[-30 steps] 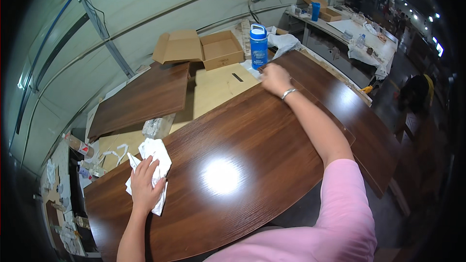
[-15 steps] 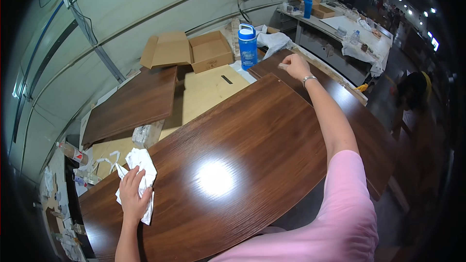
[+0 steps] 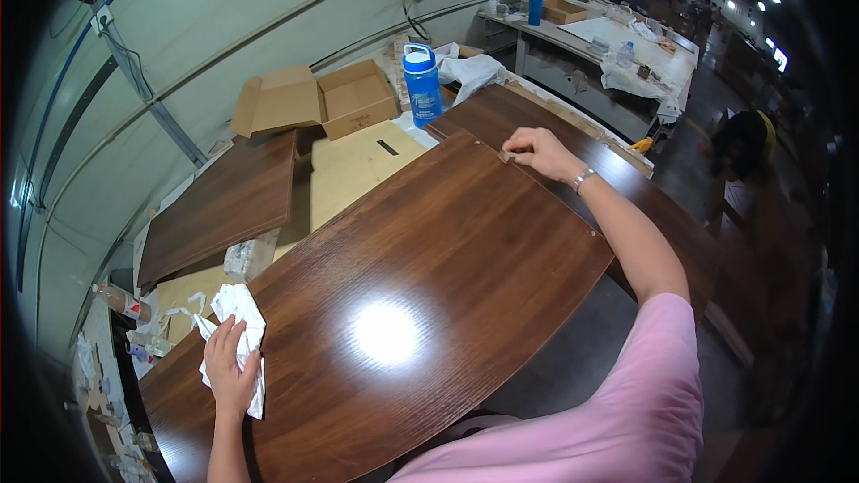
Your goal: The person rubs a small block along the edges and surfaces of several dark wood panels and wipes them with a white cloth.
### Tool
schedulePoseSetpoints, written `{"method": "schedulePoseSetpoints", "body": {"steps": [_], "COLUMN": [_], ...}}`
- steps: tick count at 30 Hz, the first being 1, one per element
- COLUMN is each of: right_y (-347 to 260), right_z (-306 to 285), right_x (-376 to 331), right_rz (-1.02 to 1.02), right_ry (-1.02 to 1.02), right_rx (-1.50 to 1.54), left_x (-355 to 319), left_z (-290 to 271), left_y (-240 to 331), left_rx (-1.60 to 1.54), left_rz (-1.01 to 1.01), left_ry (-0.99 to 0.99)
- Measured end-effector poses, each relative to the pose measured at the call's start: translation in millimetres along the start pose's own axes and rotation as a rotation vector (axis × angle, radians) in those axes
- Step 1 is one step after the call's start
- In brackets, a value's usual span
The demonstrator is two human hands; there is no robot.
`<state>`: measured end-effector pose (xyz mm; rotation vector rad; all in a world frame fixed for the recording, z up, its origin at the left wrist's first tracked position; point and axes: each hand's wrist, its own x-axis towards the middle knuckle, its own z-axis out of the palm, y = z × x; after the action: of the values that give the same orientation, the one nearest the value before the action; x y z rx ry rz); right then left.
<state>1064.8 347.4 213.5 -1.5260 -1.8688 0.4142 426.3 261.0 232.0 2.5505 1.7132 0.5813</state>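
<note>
A large dark brown wood-grain board [image 3: 429,241] with a curved near edge lies in front of me. On its left end my left hand [image 3: 231,368] presses a crumpled white cloth [image 3: 239,304], fingers bent over it. At the board's far right edge my right hand [image 3: 542,154] pinches a small brown piece [image 3: 506,157], mostly hidden by the fingers; its kind is unclear. The piece is at or just above the edge, close to a corner. A second dark brown board [image 3: 573,139] lies beyond that edge.
Another brown board [image 3: 224,206] rests on a wrapped block [image 3: 250,255] at left. Behind stand an open cardboard box [image 3: 358,98] and a blue bottle [image 3: 422,89]. A clear plastic bottle [image 3: 123,301] lies far left. A cluttered table [image 3: 582,36] stands back right; a person crouches at right.
My right hand has come from over the far board to the edge of the near board. The left hand stays on the cloth. The whole view has shifted slightly.
</note>
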Motion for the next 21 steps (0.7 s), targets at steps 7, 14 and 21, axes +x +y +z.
{"method": "schedulePoseSetpoints", "body": {"steps": [7,14,21], "right_y": [-8,2,-33], "right_z": [13,3,-38], "right_x": [33,8,-143], "right_rz": [0.014,0.052,0.034], "right_ry": [0.046,0.051,0.035], "right_rx": [-0.095,-0.095,0.075], "left_x": [3,6,1], "left_z": [3,6,6], "left_y": [-1,-2,-10], "left_rx": [0.024,-0.003,-0.013], "left_rz": [-0.007,0.010,0.022], "left_ry": [-0.003,-0.004,0.011]}}
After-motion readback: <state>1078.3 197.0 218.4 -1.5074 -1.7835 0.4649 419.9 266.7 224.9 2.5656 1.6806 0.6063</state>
